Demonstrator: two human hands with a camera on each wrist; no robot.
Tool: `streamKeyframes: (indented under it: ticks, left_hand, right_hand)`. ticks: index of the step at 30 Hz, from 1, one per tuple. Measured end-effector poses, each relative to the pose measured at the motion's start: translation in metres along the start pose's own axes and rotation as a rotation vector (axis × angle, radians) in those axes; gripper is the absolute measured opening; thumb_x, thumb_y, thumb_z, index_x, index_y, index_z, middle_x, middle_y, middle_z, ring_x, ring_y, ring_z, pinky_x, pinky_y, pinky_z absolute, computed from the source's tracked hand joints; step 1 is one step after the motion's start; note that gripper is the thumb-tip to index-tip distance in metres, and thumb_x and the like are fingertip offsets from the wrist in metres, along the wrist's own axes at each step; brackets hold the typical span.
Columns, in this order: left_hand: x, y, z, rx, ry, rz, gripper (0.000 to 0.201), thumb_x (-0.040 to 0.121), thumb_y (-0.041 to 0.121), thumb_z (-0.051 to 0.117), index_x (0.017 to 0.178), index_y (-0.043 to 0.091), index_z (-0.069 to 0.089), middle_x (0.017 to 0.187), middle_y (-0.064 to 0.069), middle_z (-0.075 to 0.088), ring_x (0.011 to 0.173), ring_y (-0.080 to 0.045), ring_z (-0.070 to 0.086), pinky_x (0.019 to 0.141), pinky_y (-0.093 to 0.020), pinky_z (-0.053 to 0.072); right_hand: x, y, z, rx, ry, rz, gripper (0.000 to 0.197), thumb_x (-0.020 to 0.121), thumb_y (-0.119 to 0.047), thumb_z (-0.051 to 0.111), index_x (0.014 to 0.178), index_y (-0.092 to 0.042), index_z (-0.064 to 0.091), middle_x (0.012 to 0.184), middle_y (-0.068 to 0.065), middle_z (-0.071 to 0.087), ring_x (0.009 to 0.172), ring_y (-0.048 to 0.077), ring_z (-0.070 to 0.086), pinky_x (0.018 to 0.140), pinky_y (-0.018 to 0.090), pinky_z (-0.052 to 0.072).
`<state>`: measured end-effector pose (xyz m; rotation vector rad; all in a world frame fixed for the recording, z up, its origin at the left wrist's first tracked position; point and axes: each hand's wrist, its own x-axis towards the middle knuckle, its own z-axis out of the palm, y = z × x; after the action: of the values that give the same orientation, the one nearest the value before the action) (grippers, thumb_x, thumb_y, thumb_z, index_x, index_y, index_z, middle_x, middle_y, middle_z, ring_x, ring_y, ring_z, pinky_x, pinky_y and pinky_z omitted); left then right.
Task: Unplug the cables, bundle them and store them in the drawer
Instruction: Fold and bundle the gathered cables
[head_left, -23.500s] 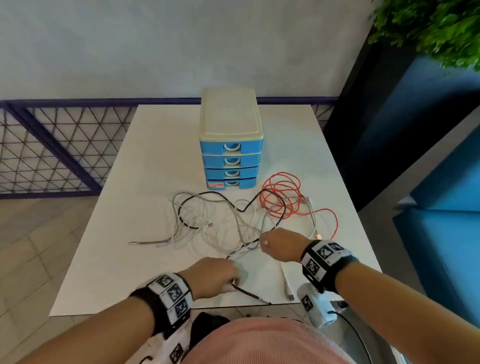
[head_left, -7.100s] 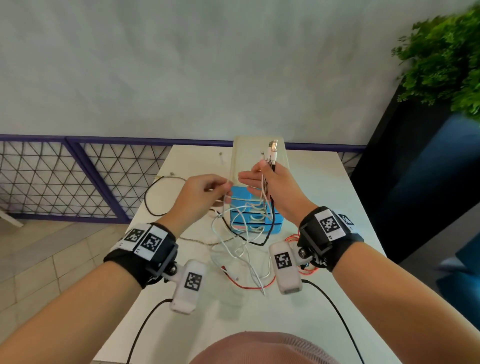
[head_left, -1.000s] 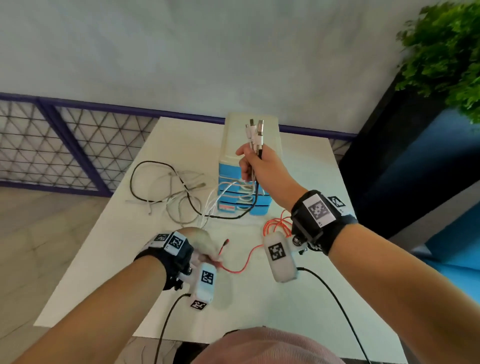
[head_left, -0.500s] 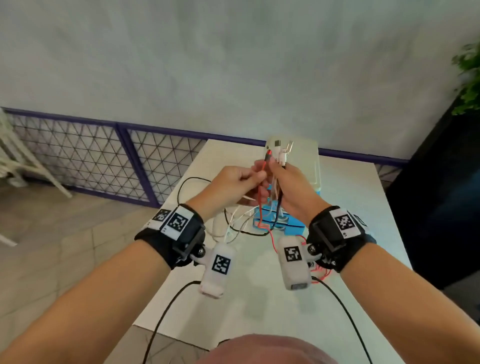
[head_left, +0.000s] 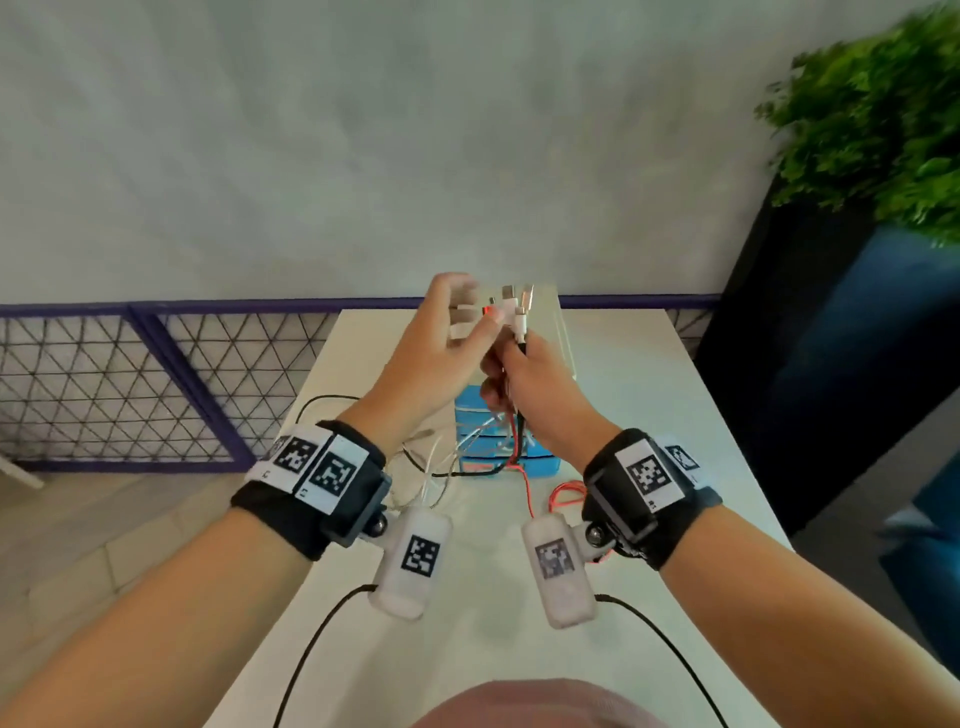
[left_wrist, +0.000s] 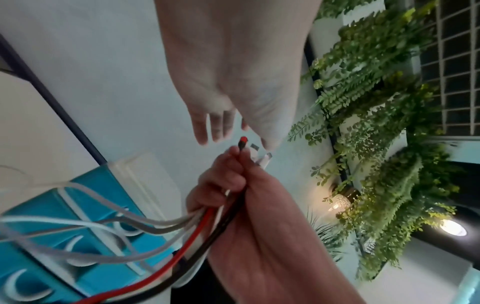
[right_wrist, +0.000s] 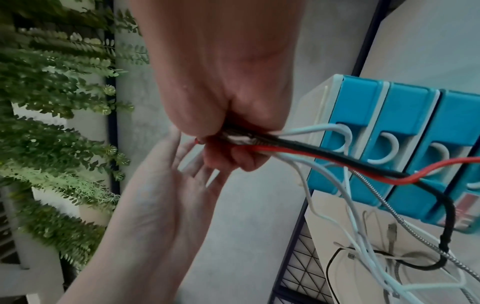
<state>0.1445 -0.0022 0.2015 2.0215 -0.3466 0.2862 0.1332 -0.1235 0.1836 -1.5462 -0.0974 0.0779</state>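
The right hand (head_left: 524, 384) clenches a bunch of smooth and braided cables (right_wrist: 337, 162), plugs upward, above the desk (head_left: 649, 374); the left hand (head_left: 441, 338) hovers released beside them; the blue plastic drawer unit (right_wrist: 389, 127) stands behind.

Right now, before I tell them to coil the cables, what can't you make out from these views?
- Plug types above the right hand: head view, too small and blurred.
- Cable count in its grip: wrist views, fingers cover them.
- Cable ends on the table: head view, forearms hide them.
- Drawer unit contents: drawer fronts hide them.
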Motion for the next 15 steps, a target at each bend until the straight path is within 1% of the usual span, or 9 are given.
streamKeyframes:
  ticks: [2, 4, 5, 7, 9, 11, 12, 13, 15]
  left_hand:
    - [0.007, 0.004, 0.002, 0.012, -0.092, 0.041, 0.050, 0.086, 0.041, 0.062, 0.130, 0.031, 0.039, 0.132, 0.010, 0.050, 0.118, -0.001, 0.050, 0.095, -0.022, 0.043]
    - [0.012, 0.006, 0.003, 0.009, -0.116, 0.084, 0.054, 0.084, 0.038, 0.065, 0.131, 0.036, 0.039, 0.125, 0.007, 0.057, 0.110, -0.004, 0.056, 0.094, -0.023, 0.046]
    - [0.013, 0.007, 0.003, 0.002, -0.112, 0.098, 0.051, 0.084, 0.037, 0.065, 0.129, 0.038, 0.042, 0.118, 0.005, 0.061, 0.105, -0.006, 0.059, 0.091, -0.026, 0.048]
    - [0.015, 0.007, 0.004, 0.024, -0.067, 0.128, 0.034, 0.086, 0.036, 0.062, 0.119, 0.034, 0.055, 0.106, 0.005, 0.066, 0.095, -0.007, 0.062, 0.085, -0.030, 0.052]
    - [0.015, 0.007, 0.005, 0.043, -0.036, 0.140, 0.017, 0.088, 0.033, 0.059, 0.101, 0.025, 0.066, 0.093, 0.003, 0.070, 0.084, -0.009, 0.064, 0.077, -0.034, 0.052]
    - [0.014, 0.005, 0.008, 0.049, -0.039, 0.121, 0.018, 0.090, 0.032, 0.056, 0.093, 0.022, 0.070, 0.088, -0.003, 0.071, 0.082, -0.017, 0.065, 0.078, -0.041, 0.053]
    - [0.013, 0.003, 0.010, 0.047, -0.034, 0.107, 0.019, 0.091, 0.031, 0.055, 0.095, 0.021, 0.070, 0.090, -0.004, 0.071, 0.083, -0.019, 0.066, 0.080, -0.042, 0.053]
    - [0.011, 0.002, 0.012, 0.027, -0.020, 0.096, 0.019, 0.091, 0.029, 0.054, 0.102, 0.020, 0.067, 0.097, -0.002, 0.071, 0.086, -0.016, 0.065, 0.082, -0.038, 0.053]
    - [0.009, -0.001, 0.013, -0.025, 0.017, 0.095, 0.030, 0.092, 0.022, 0.054, 0.122, 0.023, 0.054, 0.120, 0.008, 0.061, 0.096, -0.005, 0.060, 0.090, -0.021, 0.048]
  right_hand:
    - [-0.004, 0.000, 0.003, -0.033, -0.057, -0.003, 0.024, 0.100, -0.004, 0.028, 0.084, -0.008, 0.046, 0.050, -0.006, 0.043, 0.039, 0.009, 0.040, 0.042, 0.024, 0.037]
    - [-0.005, -0.002, 0.006, -0.015, -0.117, 0.020, 0.024, 0.095, 0.002, 0.026, 0.086, -0.008, 0.046, 0.042, -0.010, 0.038, 0.038, 0.008, 0.034, 0.043, 0.025, 0.034]
    - [-0.006, -0.005, 0.006, 0.000, -0.133, 0.034, 0.023, 0.095, 0.003, 0.027, 0.089, -0.008, 0.046, 0.041, -0.009, 0.037, 0.038, 0.009, 0.031, 0.043, 0.025, 0.031]
    - [-0.006, -0.009, 0.005, 0.024, -0.132, 0.049, 0.017, 0.098, -0.002, 0.031, 0.092, -0.010, 0.045, 0.048, -0.005, 0.034, 0.040, 0.009, 0.028, 0.042, 0.025, 0.026]
    - [-0.004, -0.011, 0.005, 0.020, -0.124, 0.057, 0.014, 0.100, -0.008, 0.035, 0.090, -0.011, 0.044, 0.055, -0.001, 0.031, 0.041, 0.010, 0.027, 0.042, 0.025, 0.023]
    - [-0.002, -0.011, 0.005, 0.006, -0.116, 0.063, 0.017, 0.101, -0.009, 0.035, 0.086, -0.011, 0.043, 0.057, 0.000, 0.030, 0.041, 0.009, 0.027, 0.041, 0.024, 0.023]
    - [-0.001, -0.011, 0.005, -0.004, -0.116, 0.070, 0.019, 0.101, -0.009, 0.035, 0.084, -0.010, 0.044, 0.056, 0.000, 0.030, 0.041, 0.009, 0.027, 0.041, 0.024, 0.024]
    - [-0.001, -0.011, 0.005, -0.020, -0.120, 0.077, 0.022, 0.101, -0.008, 0.034, 0.082, -0.009, 0.046, 0.056, 0.001, 0.030, 0.040, 0.009, 0.027, 0.041, 0.024, 0.024]
    - [0.000, -0.012, 0.006, -0.059, -0.138, 0.092, 0.027, 0.100, -0.005, 0.032, 0.079, -0.009, 0.049, 0.056, 0.002, 0.031, 0.040, 0.009, 0.028, 0.041, 0.025, 0.026]
